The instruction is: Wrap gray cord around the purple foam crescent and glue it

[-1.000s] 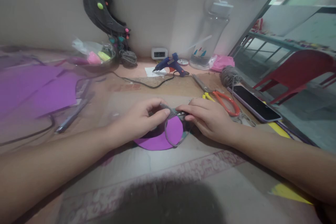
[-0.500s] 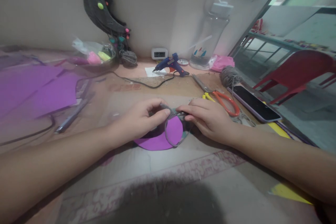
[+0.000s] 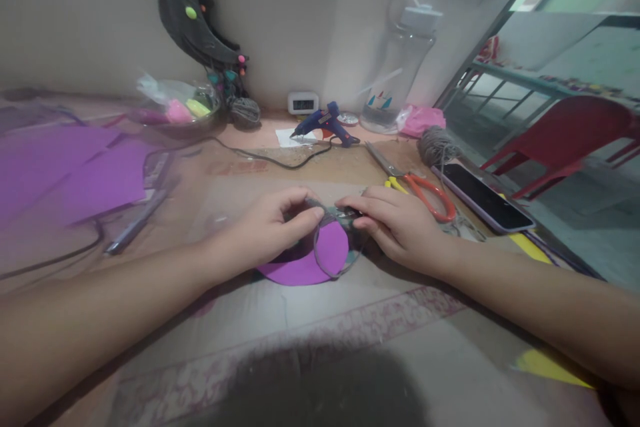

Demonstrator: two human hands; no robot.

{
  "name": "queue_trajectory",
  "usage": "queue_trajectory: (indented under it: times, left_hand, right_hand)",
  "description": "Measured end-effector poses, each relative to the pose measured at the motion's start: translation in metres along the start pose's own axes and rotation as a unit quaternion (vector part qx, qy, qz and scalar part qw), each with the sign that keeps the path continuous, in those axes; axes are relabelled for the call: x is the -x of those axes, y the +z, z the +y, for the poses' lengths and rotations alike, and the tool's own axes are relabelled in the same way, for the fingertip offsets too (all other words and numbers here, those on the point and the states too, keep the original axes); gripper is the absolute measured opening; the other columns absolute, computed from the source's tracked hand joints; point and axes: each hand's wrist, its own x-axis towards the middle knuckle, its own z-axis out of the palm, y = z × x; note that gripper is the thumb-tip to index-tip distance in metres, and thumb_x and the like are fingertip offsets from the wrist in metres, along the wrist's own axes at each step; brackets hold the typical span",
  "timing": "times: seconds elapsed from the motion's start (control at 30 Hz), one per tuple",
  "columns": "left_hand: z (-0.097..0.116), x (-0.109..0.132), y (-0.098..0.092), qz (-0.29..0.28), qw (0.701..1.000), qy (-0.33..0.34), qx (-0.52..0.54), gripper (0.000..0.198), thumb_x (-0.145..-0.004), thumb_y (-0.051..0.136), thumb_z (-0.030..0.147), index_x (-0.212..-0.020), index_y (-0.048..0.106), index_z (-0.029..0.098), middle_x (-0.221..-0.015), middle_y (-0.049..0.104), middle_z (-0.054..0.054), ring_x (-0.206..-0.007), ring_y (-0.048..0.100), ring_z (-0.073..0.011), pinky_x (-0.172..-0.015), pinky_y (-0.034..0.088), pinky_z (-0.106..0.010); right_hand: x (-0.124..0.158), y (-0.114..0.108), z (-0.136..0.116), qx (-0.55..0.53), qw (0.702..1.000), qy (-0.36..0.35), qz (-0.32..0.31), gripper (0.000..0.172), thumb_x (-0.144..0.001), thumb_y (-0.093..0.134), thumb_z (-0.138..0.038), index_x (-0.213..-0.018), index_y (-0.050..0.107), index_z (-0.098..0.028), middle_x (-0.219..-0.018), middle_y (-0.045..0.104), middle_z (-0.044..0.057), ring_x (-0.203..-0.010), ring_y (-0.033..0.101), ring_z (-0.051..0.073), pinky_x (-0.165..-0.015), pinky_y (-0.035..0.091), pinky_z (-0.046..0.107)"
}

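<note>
My left hand (image 3: pixel 283 221) pinches a grey yarn (image 3: pixel 316 247) between thumb and forefinger. From there the yarn hangs in a loop over a purple round-edged sheet (image 3: pixel 300 274), which lies partly under the left hand. My right hand (image 3: pixel 395 223) is closed just across from it, thumb and fingertips pressed together on the yarn's other side. A small dark shiny bit shows at those fingertips, too blurred to name. Dark and teal material lies between and below the hands, mostly hidden by the fingers.
Beyond the hands lie orange-handled scissors (image 3: pixel 431 198), a blue glue gun (image 3: pixel 325 123), a phone (image 3: pixel 485 197) and a yarn ball (image 3: pixel 437 145). Purple sheets (image 3: pixel 75 167) and a pen (image 3: pixel 136 221) are at left. A water bottle (image 3: pixel 400 73) stands behind.
The right fingertips have shifted very slightly at the yarn, showing more of the dark shiny bit. The left hand and the purple sheet stay nearly in place.
</note>
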Motion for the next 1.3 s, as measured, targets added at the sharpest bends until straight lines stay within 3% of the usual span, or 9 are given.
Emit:
queue_trajectory:
  times: [0.43,0.97,1.3]
  left_hand:
    - [0.0035,-0.0002,-0.0003,0.001,0.999,0.013,-0.041,0.021,-0.091,0.047,0.032,-0.083,0.061,0.018,-0.074,0.06,0.002,-0.065,0.052,-0.0115,-0.059,0.04,-0.023]
    - [0.0038,0.0009,0.0001,-0.009,1.0,0.012,-0.02,0.019,-0.09,0.047,0.029,-0.081,0.06,0.018,-0.074,0.06,0.001,-0.065,0.052,-0.0115,-0.057,0.039,-0.022]
    - [0.003,0.0006,0.0007,-0.011,1.0,0.007,-0.01,0.02,-0.091,0.047,0.03,-0.081,0.059,0.017,-0.071,0.058,0.001,-0.065,0.053,-0.0118,-0.059,0.04,-0.023]
  right_hand:
    - [-0.0007,0.0004,0.0001,-0.005,1.0,-0.017,0.003,0.034,-0.1,0.039,-0.034,-0.111,0.063,-0.013,-0.08,0.062,0.006,-0.069,0.054,0.015,-0.062,0.04,0.026]
    - [0.0001,0.0022,0.0002,0.0,0.999,-0.031,0.007,0.032,-0.1,0.04,-0.032,-0.108,0.064,-0.012,-0.075,0.061,0.005,-0.067,0.054,0.015,-0.061,0.038,0.026]
    - [0.0007,-0.0014,-0.0004,-0.021,1.0,0.003,-0.002,0.034,-0.101,0.036,-0.033,-0.111,0.062,-0.014,-0.083,0.063,0.007,-0.073,0.056,0.016,-0.065,0.04,0.027]
